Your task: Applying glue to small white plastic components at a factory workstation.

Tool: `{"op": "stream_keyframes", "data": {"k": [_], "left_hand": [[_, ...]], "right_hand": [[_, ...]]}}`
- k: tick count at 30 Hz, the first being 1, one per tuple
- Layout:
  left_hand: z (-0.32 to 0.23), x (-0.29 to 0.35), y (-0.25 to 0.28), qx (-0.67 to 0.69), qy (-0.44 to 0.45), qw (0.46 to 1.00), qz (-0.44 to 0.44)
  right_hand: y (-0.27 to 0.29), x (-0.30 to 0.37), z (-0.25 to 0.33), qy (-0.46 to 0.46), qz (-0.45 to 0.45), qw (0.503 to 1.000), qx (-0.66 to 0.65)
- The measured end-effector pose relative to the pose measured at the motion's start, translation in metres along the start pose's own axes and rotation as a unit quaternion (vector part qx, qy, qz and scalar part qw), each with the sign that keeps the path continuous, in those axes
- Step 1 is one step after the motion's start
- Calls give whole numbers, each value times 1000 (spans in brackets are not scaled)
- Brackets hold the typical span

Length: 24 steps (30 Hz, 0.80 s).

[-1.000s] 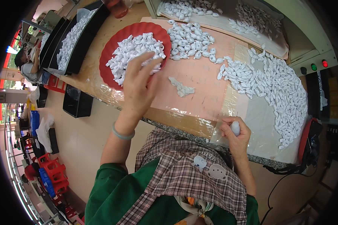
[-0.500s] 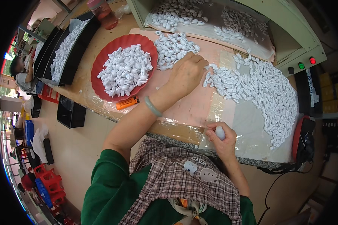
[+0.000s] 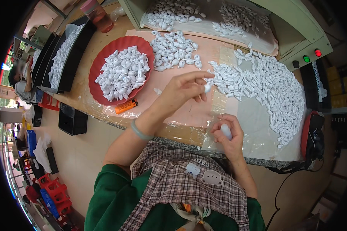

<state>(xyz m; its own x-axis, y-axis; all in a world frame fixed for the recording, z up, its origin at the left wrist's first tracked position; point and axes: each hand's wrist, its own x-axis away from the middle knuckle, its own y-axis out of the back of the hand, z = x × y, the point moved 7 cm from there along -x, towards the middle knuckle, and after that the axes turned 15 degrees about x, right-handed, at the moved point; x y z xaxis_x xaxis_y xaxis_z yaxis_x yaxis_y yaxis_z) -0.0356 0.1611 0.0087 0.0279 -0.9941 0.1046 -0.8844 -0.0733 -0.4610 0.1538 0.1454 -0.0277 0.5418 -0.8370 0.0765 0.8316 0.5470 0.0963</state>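
My left hand (image 3: 183, 90), with a pale green bangle on its wrist, is over the pink sheet and pinches a small white piece (image 3: 207, 88) between thumb and fingers. Nearest to it lies the left end of a wide spread of small, elongated white pieces (image 3: 273, 86). My right hand (image 3: 232, 139) is close to the table's front edge, fingers wrapped round a smooth, whitish, rounded object (image 3: 226, 132); its lower part is hidden. Rounder white pieces (image 3: 175, 52) lie in a pile behind my left hand. Left of them, a red scalloped bowl (image 3: 93, 82) holds a heap of white pieces.
An orange lighter (image 3: 126, 106) lies before the bowl. A pale green metal housing (image 3: 304, 32) with lit buttons shelters more white pieces. Black trays (image 3: 79, 57) of pieces and a pink-lidded bottle (image 3: 98, 17) stand left. A red-and-black pouch (image 3: 312, 138) sits right. Another person (image 3: 23, 81) is far left.
My left hand has come back toward me and left from the piles, now with a white piece in its fingertips. My right hand keeps its grip and has tilted the whitish object slightly.
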Motion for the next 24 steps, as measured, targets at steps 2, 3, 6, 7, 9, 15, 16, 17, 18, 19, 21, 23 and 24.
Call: {"op": "stream_keyframes", "data": {"k": [2, 3, 6, 7, 9, 15, 16, 17, 18, 19, 21, 23, 24], "left_hand": [[20, 21, 0, 110, 43, 993, 9], [31, 29, -3, 216, 85, 972, 21], [45, 47, -7, 283, 122, 951, 16], [50, 52, -7, 308, 138, 941, 5], [55, 58, -6, 318, 142, 937, 17], [55, 70, -12, 318, 165, 932, 49], [53, 72, -13, 307, 167, 936, 33], [54, 73, -13, 296, 170, 940, 17], [56, 73, -14, 298, 172, 939, 18], [56, 74, -13, 287, 160, 944, 20], [57, 75, -13, 277, 149, 949, 21], [57, 74, -13, 283, 148, 948, 21], [58, 73, -13, 283, 148, 947, 21]], "right_hand": [[1, -2, 5, 10, -1, 999, -52], [3, -2, 9, 22, -4, 994, -106], [10, -3, 14, 32, -13, 998, -54], [13, -3, 16, 56, -9, 998, -9], [20, -1, 17, 66, -14, 998, -3], [35, 7, 31, 106, -104, 989, -17], [39, 10, 34, 106, -136, 985, -15], [39, 10, 36, 103, -137, 985, -13], [39, 13, 42, 130, -147, 980, 20], [38, 15, 48, 156, -155, 974, 53], [39, 20, 52, 165, -139, 975, 52], [39, 24, 54, 175, -125, 975, 50], [37, 26, 57, 196, -129, 968, 88]]}}
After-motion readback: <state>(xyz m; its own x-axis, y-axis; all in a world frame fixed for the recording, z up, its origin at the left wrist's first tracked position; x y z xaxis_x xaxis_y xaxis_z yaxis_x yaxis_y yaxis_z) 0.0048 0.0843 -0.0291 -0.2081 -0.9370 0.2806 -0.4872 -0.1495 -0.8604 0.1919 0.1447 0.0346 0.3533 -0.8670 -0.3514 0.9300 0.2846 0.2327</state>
